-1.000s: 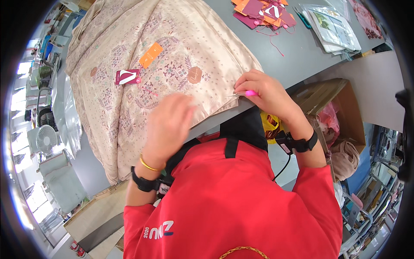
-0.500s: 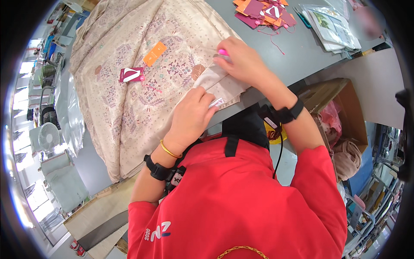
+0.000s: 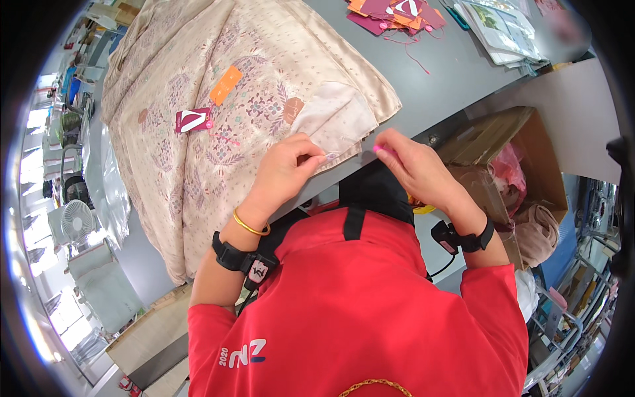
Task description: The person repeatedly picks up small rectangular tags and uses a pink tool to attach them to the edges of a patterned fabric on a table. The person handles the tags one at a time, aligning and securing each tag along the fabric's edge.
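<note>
A beige patterned cloth (image 3: 142,145), printed with purple and teal flowers, lies folded on the table. Its near right corner is turned back, baring a paler underside (image 3: 337,112). My left hand (image 3: 284,169) pinches the near edge of the cloth beside a small pale label (image 3: 332,157). Just right of the cloth, beyond the table's near edge, my right hand (image 3: 417,169) is closed on a small bright pink thing (image 3: 378,149), mostly hidden by the fingers. An orange tag (image 3: 226,85) and a maroon tag (image 3: 192,120) with a pink string rest on the cloth.
Maroon and orange tags (image 3: 397,14) are heaped at the table's far side. Right of them lie clear plastic packets (image 3: 499,33). An open cardboard box (image 3: 542,145) with pink plastic and cloth stands at the right. A white fan (image 3: 78,220) is at the left.
My right hand has come off the turned-back corner and moved right and toward me, still holding the pink thing. The left hand stays near the label; the turned-back flap lies flatter.
</note>
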The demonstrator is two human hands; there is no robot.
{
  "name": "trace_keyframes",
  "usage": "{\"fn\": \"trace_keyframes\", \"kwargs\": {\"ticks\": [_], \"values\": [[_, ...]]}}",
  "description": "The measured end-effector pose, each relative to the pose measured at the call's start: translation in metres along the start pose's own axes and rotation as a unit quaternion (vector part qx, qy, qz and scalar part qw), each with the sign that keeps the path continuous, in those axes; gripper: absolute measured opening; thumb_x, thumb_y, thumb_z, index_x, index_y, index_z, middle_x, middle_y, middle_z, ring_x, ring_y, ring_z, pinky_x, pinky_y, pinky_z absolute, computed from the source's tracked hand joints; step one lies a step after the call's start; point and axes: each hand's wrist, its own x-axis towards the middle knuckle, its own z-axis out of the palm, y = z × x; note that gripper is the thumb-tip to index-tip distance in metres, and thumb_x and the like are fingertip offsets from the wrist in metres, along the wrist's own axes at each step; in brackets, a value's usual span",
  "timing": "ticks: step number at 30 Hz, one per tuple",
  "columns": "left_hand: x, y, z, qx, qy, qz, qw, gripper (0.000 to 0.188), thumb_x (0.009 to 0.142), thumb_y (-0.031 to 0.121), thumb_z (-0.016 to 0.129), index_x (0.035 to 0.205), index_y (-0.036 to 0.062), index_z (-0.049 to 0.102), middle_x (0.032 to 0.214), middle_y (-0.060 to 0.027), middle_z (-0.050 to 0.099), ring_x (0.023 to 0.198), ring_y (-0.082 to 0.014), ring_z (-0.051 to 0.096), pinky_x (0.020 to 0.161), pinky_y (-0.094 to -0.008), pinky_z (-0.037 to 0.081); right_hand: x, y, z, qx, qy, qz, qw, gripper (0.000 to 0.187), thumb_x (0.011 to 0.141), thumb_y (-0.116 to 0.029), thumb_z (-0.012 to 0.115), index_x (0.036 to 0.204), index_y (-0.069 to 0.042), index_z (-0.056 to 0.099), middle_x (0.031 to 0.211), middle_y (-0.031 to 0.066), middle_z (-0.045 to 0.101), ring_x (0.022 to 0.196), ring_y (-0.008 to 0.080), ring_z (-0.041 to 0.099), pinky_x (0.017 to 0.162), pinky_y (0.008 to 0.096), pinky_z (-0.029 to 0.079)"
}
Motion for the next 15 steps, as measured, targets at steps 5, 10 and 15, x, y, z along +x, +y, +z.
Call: {"fn": "trace_keyframes", "kwargs": {"ticks": [5, 10, 15], "values": [[0.001, -0.002, 0.001, -0.09, 0.006, -0.045, 0.995, 0.009, 0.094, 0.006, 0.081, 0.093, -0.0028, 0.079, 0.084, -0.0024, 0.065, 0.074, -0.0086, 0.055, 0.067, -0.0277, 0.045, 0.0, 0.007, 0.007, -0.012, 0.041, -0.071, 0.997, 0.017, 0.11, -0.024, 0.064, 0.113, -0.009, 0.071, 0.102, 0.0111, 0.075, 0.094, 0.0354, 0.072, 0.078, 0.0452, 0.056], [0.0, 0.002, 0.0, -0.08, 0.016, -0.044, 0.996, 0.009, 0.091, 0.006, 0.083, 0.091, -0.0024, 0.078, 0.084, -0.0007, 0.065, 0.073, -0.0068, 0.053, 0.066, -0.0258, 0.043, -0.001, 0.017, 0.013, -0.022, 0.073, -0.095, 0.993, 0.013, 0.108, -0.021, 0.07, 0.11, -0.009, 0.075, 0.098, 0.01, 0.075, 0.085, 0.0323, 0.072, 0.074, 0.0412, 0.056], [0.002, 0.005, -0.001, -0.062, 0.01, -0.052, 0.997, 0.01, 0.09, 0.006, 0.084, 0.089, -0.0018, 0.078, 0.084, -0.0003, 0.065, 0.072, -0.0068, 0.053, 0.066, -0.0256, 0.043, -0.001, 0.021, 0.013, -0.029, 0.059, -0.1, 0.993, 0.016, 0.108, -0.024, 0.067, 0.109, -0.01, 0.074, 0.099, 0.0096, 0.076, 0.093, 0.034, 0.073, 0.076, 0.0454, 0.056]]}}
